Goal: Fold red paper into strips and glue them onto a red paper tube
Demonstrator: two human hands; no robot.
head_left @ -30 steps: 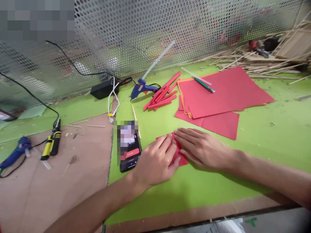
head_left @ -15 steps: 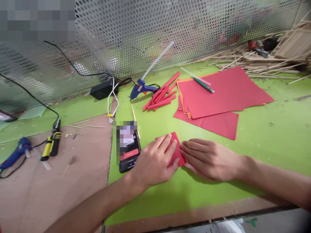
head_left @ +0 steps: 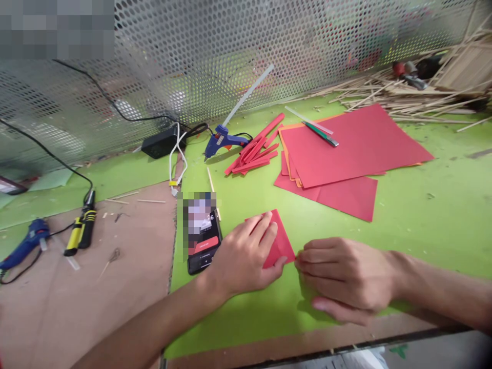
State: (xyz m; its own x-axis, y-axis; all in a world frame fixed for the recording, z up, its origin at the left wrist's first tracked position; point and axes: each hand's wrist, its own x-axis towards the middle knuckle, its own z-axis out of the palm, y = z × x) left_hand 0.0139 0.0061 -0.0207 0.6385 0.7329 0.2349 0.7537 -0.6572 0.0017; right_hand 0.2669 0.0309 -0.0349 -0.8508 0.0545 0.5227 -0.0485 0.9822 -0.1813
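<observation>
on the green counter (head_left: 423, 215), beside the phone (head_left: 203, 241), the left hand (head_left: 246, 256) pressed flat on the folded red paper (head_left: 282, 241); the right hand (head_left: 346, 274), fingers curled, touched its corner. uneven pressure could have skewed the crease or nudged the phone.

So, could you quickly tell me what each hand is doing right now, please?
Left hand: open, flat, pressing down on the folded red paper.
Right hand: fingers curled, tips at the paper's right corner; holding nothing that can be seen.
</observation>
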